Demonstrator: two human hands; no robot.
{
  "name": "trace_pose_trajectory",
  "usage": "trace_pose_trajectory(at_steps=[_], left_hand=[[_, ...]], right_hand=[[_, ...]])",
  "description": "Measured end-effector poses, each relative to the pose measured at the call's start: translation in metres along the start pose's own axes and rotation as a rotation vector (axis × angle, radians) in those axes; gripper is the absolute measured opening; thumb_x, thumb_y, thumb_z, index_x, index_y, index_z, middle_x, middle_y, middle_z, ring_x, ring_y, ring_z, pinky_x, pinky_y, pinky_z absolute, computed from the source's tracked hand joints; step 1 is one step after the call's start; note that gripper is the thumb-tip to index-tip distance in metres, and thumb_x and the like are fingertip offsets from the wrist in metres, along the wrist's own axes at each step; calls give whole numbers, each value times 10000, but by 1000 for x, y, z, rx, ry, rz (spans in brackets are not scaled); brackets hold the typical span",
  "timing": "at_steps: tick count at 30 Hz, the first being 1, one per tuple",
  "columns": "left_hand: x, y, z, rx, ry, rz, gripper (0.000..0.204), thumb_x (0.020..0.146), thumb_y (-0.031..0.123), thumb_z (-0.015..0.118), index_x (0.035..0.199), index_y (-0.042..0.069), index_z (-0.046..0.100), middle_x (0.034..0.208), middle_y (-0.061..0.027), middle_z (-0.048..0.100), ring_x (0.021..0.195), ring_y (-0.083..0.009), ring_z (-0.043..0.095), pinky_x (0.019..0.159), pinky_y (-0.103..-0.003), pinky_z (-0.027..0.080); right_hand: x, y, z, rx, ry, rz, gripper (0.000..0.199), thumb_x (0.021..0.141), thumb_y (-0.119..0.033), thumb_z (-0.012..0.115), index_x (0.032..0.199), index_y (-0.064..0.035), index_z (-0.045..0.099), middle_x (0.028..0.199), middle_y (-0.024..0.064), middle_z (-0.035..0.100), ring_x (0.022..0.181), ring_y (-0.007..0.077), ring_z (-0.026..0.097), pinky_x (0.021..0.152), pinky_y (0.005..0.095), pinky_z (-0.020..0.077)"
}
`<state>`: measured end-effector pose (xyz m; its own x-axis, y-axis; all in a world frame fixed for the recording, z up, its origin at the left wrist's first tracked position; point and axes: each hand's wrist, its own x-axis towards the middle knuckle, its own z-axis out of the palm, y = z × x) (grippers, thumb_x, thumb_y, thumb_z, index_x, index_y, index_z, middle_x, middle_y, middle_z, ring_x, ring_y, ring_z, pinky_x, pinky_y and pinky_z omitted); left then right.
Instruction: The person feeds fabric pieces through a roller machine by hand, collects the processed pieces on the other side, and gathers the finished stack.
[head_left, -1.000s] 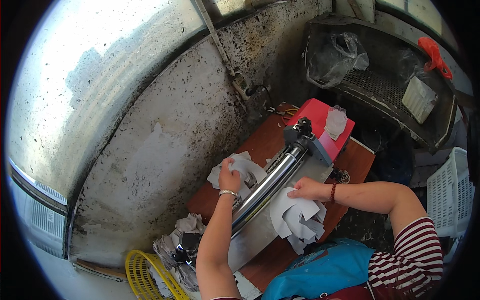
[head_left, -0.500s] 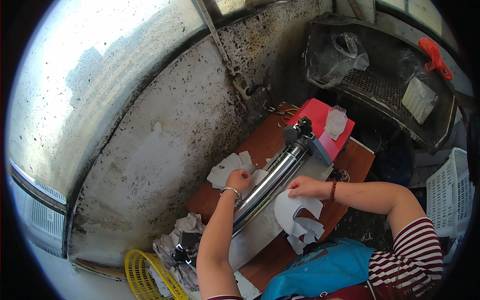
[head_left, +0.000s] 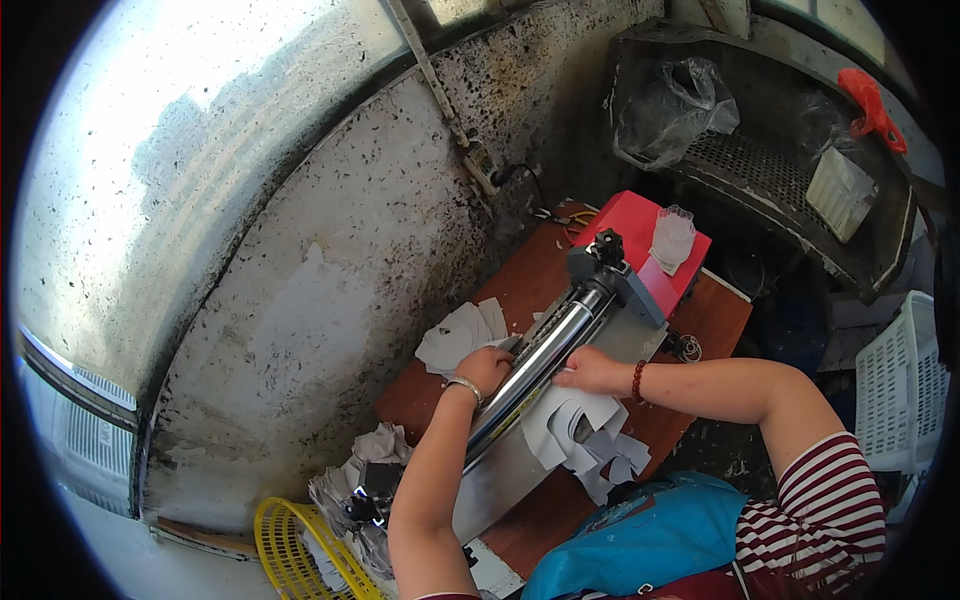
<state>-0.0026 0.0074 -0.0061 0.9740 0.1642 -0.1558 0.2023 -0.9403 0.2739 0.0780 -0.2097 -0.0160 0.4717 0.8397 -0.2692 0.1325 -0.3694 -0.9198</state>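
A roller machine with a shiny metal roller (head_left: 545, 350) and a red housing (head_left: 640, 225) lies slantwise across a brown wooden table. On the near side of the roller, my right hand (head_left: 592, 372) pinches the edge of a curved white sheet piece (head_left: 570, 408) close against it. Beyond the roller is my left hand (head_left: 485, 368), its fingers closed at the roller's far edge; a sliver of pale material shows by the fingertips, mostly hidden. Just behind that hand lies a fanned stack of white pieces (head_left: 455, 338). More cut white pieces (head_left: 610, 465) hang over the machine's near edge.
A yellow basket (head_left: 300, 545) with white pieces stands at lower left, beside a crumpled pale heap (head_left: 360, 475). A clear plastic cup-like item (head_left: 672, 238) sits on the red housing. At right are a white crate (head_left: 900, 385) and a dark metal rack (head_left: 750, 180) holding plastic bags.
My right hand has moved left to the roller, bringing the curved white piece against it. My left hand has shifted slightly, and the white piece beside it now barely shows.
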Motion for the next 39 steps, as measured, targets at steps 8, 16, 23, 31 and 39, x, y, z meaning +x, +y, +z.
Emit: trace_pose_trajectory(at_steps=[8, 16, 23, 31, 39], left_hand=[[5, -2, 4, -350, -152, -93, 362, 764, 329, 536, 964, 50, 653, 933, -165, 635, 836, -285, 610, 789, -341, 453], [6, -10, 13, -385, -99, -105, 303, 733, 288, 581, 909, 55, 663, 891, -154, 642, 850, -271, 609, 788, -336, 454], [5, -31, 7, -375, 408, -289, 318, 737, 83, 541, 1052, 94, 588, 942, -137, 614, 819, -271, 604, 764, -356, 459], [-11, 11, -18, 5, 560, 17, 505, 725, -11, 457, 1144, 253, 555, 923, -148, 610, 749, -339, 592, 647, -409, 478], [5, 1, -2, -305, -141, -130, 198, 731, 189, 555, 835, 58, 659, 806, -176, 633, 820, -294, 607, 756, -372, 466]], right_hand=[[-27, -4, -20, 226, -166, 285, 191, 789, -135, 592, 868, 34, 632, 775, 77, 626, 693, 134, 591, 638, 277, 476], [-18, -8, -16, 295, -113, 188, 199, 803, -153, 598, 849, 38, 626, 757, 78, 621, 655, 126, 586, 589, 263, 473], [-38, -5, -20, 247, -148, 284, 203, 806, -158, 618, 859, 37, 613, 758, 71, 615, 632, 111, 575, 562, 256, 472], [-16, -3, -11, 73, -76, 235, 264, 798, -214, 626, 825, 48, 617, 729, 102, 618, 649, 148, 592, 590, 292, 474], [-29, -20, -18, 252, -120, 189, 226, 789, -193, 612, 864, 19, 637, 756, 74, 623, 689, 136, 587, 643, 267, 467]])
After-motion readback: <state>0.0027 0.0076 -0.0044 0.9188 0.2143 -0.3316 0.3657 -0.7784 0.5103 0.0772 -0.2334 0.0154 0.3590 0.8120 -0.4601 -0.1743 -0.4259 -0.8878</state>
